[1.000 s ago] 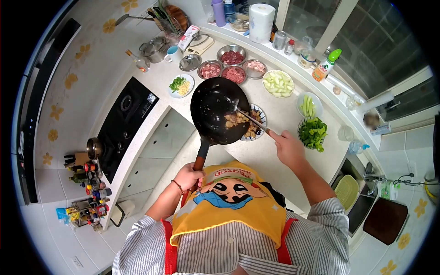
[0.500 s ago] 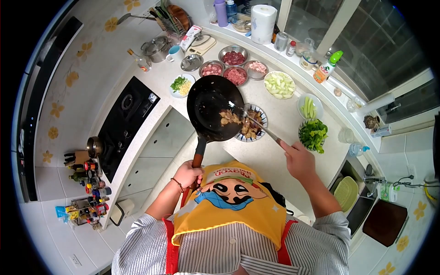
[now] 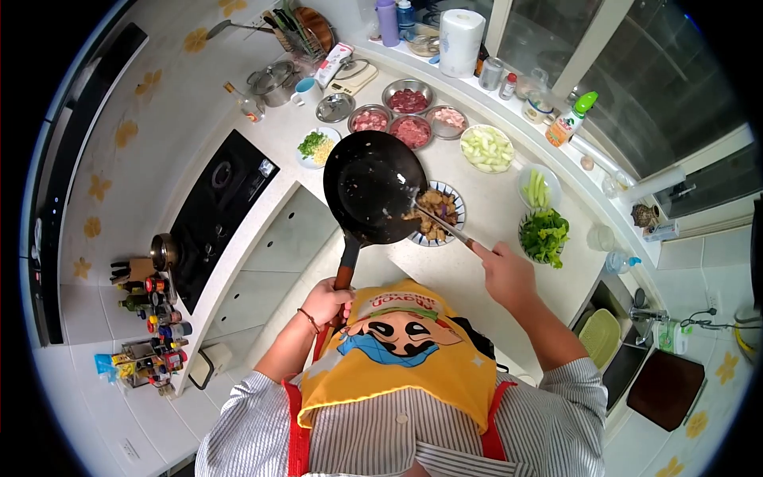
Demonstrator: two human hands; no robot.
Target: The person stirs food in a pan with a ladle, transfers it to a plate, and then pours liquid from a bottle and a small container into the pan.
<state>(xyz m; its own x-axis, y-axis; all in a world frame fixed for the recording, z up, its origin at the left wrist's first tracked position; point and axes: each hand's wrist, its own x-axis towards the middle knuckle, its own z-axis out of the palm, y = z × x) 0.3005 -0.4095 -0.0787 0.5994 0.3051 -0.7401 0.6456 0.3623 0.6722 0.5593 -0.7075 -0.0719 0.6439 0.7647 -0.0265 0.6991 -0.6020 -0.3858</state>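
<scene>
My left hand [image 3: 327,304] is closed round the brown handle of a black wok [image 3: 369,179], held tilted over the counter. My right hand [image 3: 509,274] grips a metal spatula [image 3: 447,226] by its handle. The spatula's blade is at the wok's right rim, partly hidden by food. A little browned food [image 3: 411,213] lies at that rim. Beside and partly under the wok, a blue-and-white patterned plate [image 3: 458,208] holds browned pieces with some dark purple bits.
Metal bowls of raw meat [image 3: 408,100] stand behind the wok. A plate of pale green slices [image 3: 487,149], celery [image 3: 536,189] and leafy greens [image 3: 545,236] are to the right. A cooktop [image 3: 218,211] is left; a sink [image 3: 624,362] is lower right.
Food that lay inside the wok has moved right toward the rim and plate, leaving little in the wok. My right hand and the spatula have shifted slightly left.
</scene>
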